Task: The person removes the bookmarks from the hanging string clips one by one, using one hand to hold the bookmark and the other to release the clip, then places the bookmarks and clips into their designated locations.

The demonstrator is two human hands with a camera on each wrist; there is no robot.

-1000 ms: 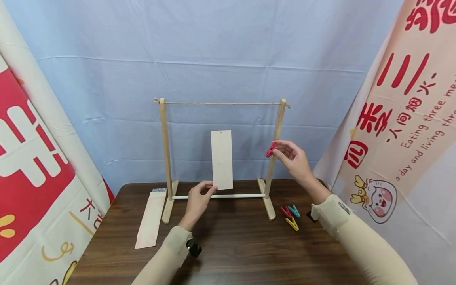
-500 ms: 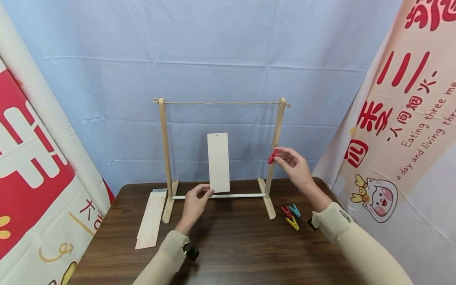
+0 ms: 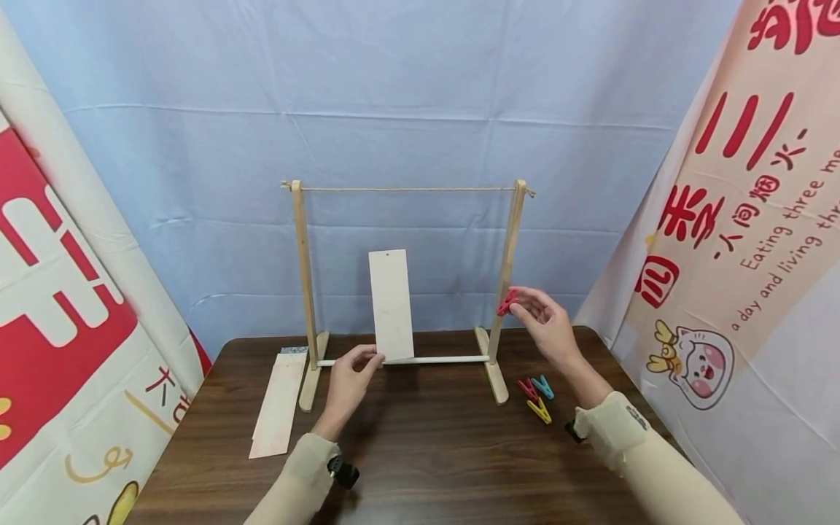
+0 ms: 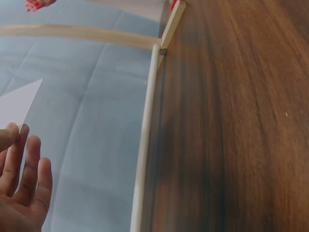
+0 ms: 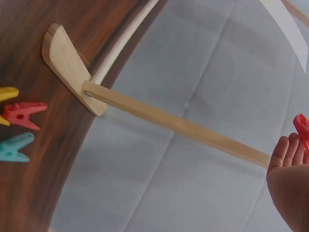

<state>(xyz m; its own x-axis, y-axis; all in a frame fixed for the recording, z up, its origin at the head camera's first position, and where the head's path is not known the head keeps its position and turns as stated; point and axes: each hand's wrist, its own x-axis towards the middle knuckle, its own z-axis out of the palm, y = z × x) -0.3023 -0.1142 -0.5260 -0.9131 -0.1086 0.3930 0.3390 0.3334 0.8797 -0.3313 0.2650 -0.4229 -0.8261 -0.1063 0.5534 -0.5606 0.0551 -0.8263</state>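
My left hand (image 3: 351, 380) pinches the lower left corner of a pale rectangular card (image 3: 391, 305), which has a small hole near its top edge. The card is held up nearly upright, tilted slightly left, below the string (image 3: 407, 189) of a wooden stand. In the left wrist view, thumb and forefinger grip the card's corner (image 4: 21, 104) while the other fingers are spread. My right hand (image 3: 547, 327) pinches a red clothespin (image 3: 507, 302) beside the stand's right post (image 3: 507, 270). At the right edge of the right wrist view, that red clothespin (image 5: 302, 126) shows between the fingers.
Two more clothespins, red (image 3: 527, 389) and blue (image 3: 542, 386), lie with a yellow one (image 3: 539, 411) on the dark wooden table (image 3: 446, 452), right of the stand. Overlapping pale cards (image 3: 278, 408) lie at the left. A white rod (image 3: 453, 359) joins the stand's feet.
The left hand has moved left and slightly down with the card, which now tilts a little more. The right hand has lowered with its red clothespin.
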